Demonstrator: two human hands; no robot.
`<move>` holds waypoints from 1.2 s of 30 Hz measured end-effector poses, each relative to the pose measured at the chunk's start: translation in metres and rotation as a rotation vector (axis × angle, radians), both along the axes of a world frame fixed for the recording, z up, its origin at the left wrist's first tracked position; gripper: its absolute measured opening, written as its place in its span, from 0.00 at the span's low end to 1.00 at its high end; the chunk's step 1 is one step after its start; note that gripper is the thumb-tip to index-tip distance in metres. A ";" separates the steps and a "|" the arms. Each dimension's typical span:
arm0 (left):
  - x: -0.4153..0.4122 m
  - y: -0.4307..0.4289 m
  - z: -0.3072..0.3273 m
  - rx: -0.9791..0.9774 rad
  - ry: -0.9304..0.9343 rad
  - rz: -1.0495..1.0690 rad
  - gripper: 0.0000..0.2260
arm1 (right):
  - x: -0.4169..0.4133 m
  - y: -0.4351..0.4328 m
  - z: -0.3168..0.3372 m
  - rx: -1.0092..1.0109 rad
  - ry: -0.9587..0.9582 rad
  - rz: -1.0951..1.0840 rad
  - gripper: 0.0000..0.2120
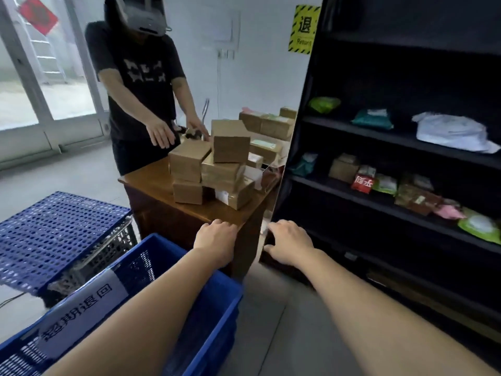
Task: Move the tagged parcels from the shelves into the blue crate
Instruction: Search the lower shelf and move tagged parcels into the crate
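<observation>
A blue crate (211, 318) with a white paper label stands on the floor at the bottom left, under my left forearm. My left hand (217, 240) and my right hand (288, 244) are stretched forward, palms down, fingers loosely curled, holding nothing. They hover between the crate and the black shelves (379, 131) on the right. On the shelves lie several parcels: a white bag (452, 131), a teal bag (372, 119), a small cardboard box (343, 168), a red packet (363, 183) and green bags (479, 225).
A brown wooden table (162, 183) ahead carries a pile of cardboard boxes (214, 164). Another person (141, 85) in a black shirt stands behind it, hands over the boxes. An upturned blue perforated crate (54, 237) sits at the left. Glass doors lie beyond.
</observation>
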State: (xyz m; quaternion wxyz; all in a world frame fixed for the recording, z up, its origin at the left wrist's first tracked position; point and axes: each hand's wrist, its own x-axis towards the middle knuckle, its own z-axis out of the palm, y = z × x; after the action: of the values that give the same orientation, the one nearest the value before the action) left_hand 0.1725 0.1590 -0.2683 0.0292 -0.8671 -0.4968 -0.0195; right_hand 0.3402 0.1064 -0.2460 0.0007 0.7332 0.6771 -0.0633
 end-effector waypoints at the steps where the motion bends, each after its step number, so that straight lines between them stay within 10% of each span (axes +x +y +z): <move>1: 0.018 0.003 0.005 0.009 -0.006 -0.016 0.17 | 0.018 -0.003 0.006 0.007 0.001 -0.018 0.24; 19: 0.282 0.040 0.049 0.107 -0.058 -0.205 0.12 | 0.269 -0.001 0.045 0.098 0.008 -0.234 0.28; 36: 0.448 0.239 0.025 0.069 -0.032 -0.294 0.15 | 0.427 0.183 0.016 0.090 0.108 -0.358 0.27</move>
State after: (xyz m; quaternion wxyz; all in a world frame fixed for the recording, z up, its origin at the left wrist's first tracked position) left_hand 0.6207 0.3983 -0.2432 0.0481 -0.9286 -0.3640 -0.0543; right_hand 0.7677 0.2894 -0.2304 -0.0795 0.8367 0.5372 -0.0714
